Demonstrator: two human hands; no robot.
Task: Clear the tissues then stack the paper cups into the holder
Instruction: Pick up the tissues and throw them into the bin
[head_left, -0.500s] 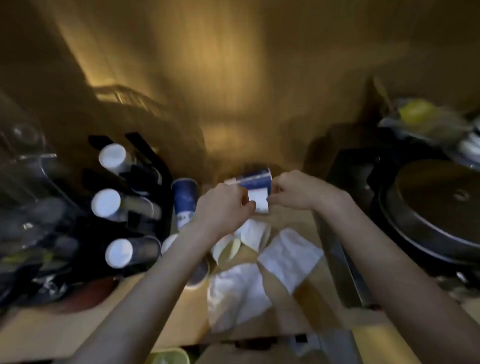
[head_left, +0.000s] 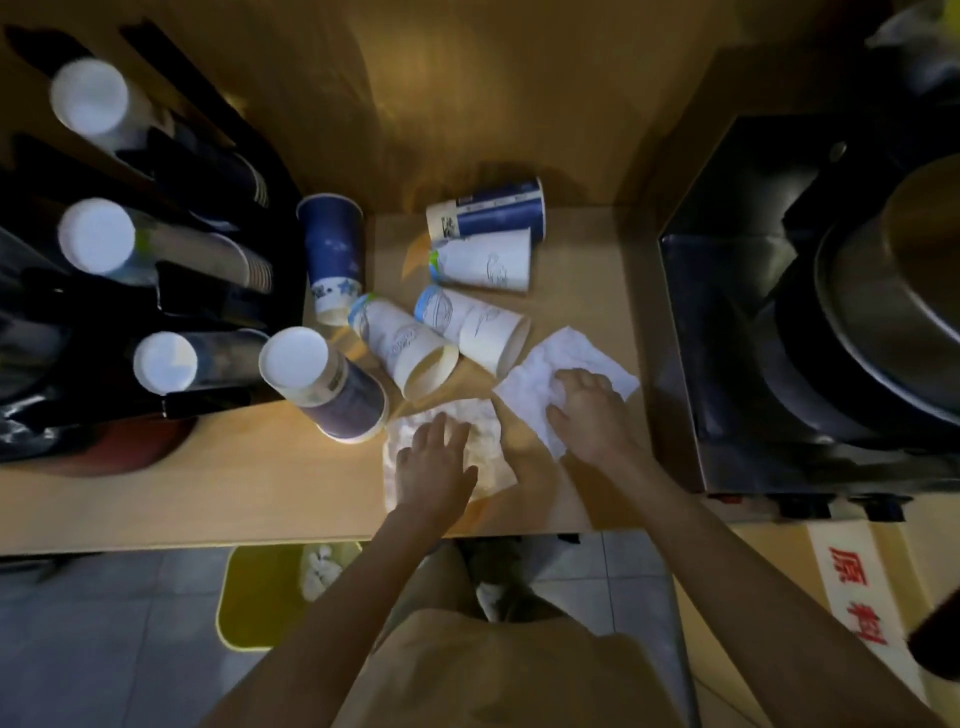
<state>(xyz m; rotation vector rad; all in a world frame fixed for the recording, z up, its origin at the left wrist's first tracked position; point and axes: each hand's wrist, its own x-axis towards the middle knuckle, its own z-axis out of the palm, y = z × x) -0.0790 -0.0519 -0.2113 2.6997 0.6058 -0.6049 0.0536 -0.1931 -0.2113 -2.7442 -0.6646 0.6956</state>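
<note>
**Both palms down on tissues**

Landmark: black cup holder (head_left: 156, 249), far L of counter (head_left: 208, 483). Loose cups (head_left: 485, 260) lie just R of it. Further R, nearer you: your L hand (head_left: 434, 467) lies flat, fingers spread, on one tissue (head_left: 488, 441); R hand (head_left: 587, 415), fingers curling, presses 2nd tissue (head_left: 566, 348).

A person's two bare forearms, no sleeves reaching them, left hand (head_left: 434, 462) and right hand (head_left: 589, 410) ungloved, with a tan garment (head_left: 493, 670) covering the body below.
</note>
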